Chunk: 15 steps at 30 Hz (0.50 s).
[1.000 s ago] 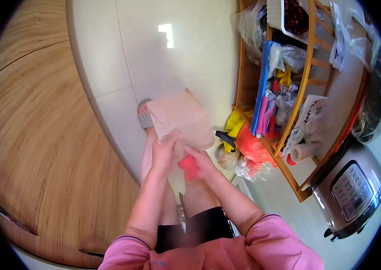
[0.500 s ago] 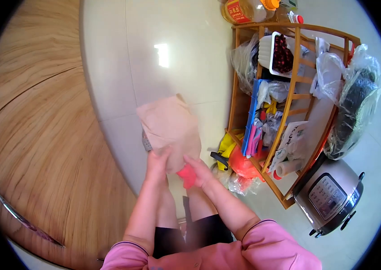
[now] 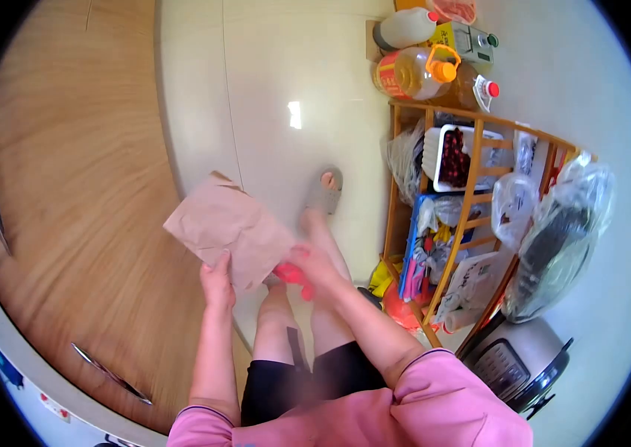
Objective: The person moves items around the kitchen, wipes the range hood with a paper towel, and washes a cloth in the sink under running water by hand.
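A crumpled brown paper bag [image 3: 229,227] is held in front of me above the floor, tilted up to the left. My left hand [image 3: 217,281] grips its lower left edge, thumb on top and fingers hidden beneath. At its lower right edge, my right hand [image 3: 315,267] is closed around a soft, bright red, crumpled thing [image 3: 294,277], which hangs below the fingers. Whether that is plastic or cloth I cannot tell. The right fingers also seem to touch the paper bag's edge.
Wooden cabinet doors [image 3: 84,216] with metal handles run along the left. On the right, a wooden rack [image 3: 472,216] holds bags and a white tray [image 3: 440,167] of dark red food. Oil bottles [image 3: 412,74] stand beyond it, a rice cooker [image 3: 516,357] nearer. My slippered foot [image 3: 324,192] is on the tiles.
The paper bag has moved left toward the cabinet and turned. My hands are farther apart, the right one now at the bag's edge with the red thing. My view and feet have shifted.
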### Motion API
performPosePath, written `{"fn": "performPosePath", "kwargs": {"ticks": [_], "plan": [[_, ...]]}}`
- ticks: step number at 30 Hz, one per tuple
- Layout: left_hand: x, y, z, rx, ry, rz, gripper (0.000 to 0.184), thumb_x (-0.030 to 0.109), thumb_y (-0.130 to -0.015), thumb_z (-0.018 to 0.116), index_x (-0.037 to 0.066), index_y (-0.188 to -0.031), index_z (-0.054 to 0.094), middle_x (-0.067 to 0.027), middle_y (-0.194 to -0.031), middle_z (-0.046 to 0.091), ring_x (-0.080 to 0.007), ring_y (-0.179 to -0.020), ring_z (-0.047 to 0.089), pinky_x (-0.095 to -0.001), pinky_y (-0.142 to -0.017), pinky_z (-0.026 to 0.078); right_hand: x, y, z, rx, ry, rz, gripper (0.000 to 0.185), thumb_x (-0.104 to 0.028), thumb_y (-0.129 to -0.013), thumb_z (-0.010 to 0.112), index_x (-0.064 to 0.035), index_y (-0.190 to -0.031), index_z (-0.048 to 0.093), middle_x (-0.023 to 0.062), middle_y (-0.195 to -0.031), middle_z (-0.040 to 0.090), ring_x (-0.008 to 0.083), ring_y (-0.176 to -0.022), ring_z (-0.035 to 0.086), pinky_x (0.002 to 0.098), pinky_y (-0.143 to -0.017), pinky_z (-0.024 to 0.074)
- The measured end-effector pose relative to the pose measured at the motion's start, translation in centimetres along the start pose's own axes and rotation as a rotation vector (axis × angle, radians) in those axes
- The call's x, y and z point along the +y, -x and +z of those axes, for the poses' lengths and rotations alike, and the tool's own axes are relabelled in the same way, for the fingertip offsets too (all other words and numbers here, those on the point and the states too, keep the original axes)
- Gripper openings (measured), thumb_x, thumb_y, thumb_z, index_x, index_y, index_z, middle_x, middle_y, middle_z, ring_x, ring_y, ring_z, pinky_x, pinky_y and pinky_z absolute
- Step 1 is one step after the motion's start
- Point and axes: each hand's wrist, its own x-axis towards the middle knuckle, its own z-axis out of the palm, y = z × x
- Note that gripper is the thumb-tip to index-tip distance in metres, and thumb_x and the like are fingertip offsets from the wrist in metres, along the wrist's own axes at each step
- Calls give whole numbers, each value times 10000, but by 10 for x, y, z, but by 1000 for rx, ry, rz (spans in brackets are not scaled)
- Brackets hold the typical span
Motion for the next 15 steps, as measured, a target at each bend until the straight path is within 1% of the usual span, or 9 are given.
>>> {"fn": "performPosePath", "kwargs": {"ticks": [2,4,6,8,10,11,12,14,15], "plan": [[17,-17,7,1,-125,32,289,42,-876,601,-30,-1154,570,-84,-1130,632,-180,-1027,595,-307,-896,458,-54,-14,-27,65,58,-93,378,-131,-862,645,30,-1191,551,112,-909,644,158,-810,640,290,-708,528],[37,-30,24,-44,-371,120,281,49,-870,593,-31,-1138,573,-82,-1109,640,-173,-1016,596,-298,-877,459,-113,-26,-53,106,-175,-174,371,-76,-857,616,17,-1201,512,105,-905,631,170,-787,636,287,-679,531],[62,-38,56,-97,-573,221,279,55,-862,587,-33,-1127,575,-86,-1094,646,-166,-1006,596,-290,-864,460,-177,-42,-85,141,-239,-286,403,-38,-863,593,3,-1246,474,130,-917,631,195,-798,643,300,-668,536],[94,-55,98,-161,-734,335,282,58,-854,581,-38,-1119,577,-93,-1085,650,-161,-997,596,-284,-857,461,-250,-50,-111,211,-379,-335,498,9,-867,568,-8,-1326,376,166,-973,622,230,-814,643,323,-664,551],[106,-83,131,-228,-709,346,263,56,-858,605,-31,-1104,582,-69,-1026,650,-137,-946,594,-272,-837,466,-289,-99,-159,292,-432,-513,643,13,-868,565,-86,-1428,265,189,-972,615,266,-765,649,379,-628,559],[111,-97,145,-256,-695,347,254,55,-860,617,-28,-1097,584,-57,-996,650,-126,-921,592,-266,-827,469,-325,-89,-161,311,-491,-494,734,9,-862,576,-110,-1463,171,193,-972,614,276,-757,650,399,-633,560],[116,-110,161,-272,-676,324,256,52,-858,616,-28,-1099,585,-57,-986,650,-121,-907,592,-261,-816,471,-347,-99,-167,322,-592,-550,807,6,-858,581,-126,-1478,81,179,-956,615,285,-762,650,415,-631,560],[125,-139,195,-305,-641,284,261,45,-855,613,-28,-1104,586,-56,-967,652,-112,-881,590,-252,-794,475,-382,-137,-194,340,-703,-599,710,12,-857,574,-121,-1420,162,153,-959,598,286,-806,646,441,-664,568],[127,-153,208,-307,-708,295,264,56,-852,621,-21,-1103,592,-73,-971,660,-123,-882,600,-261,-800,478,-398,-145,-199,378,-718,-632,649,10,-858,574,-115,-1387,220,146,-964,591,285,-829,643,449,-680,570]]}}
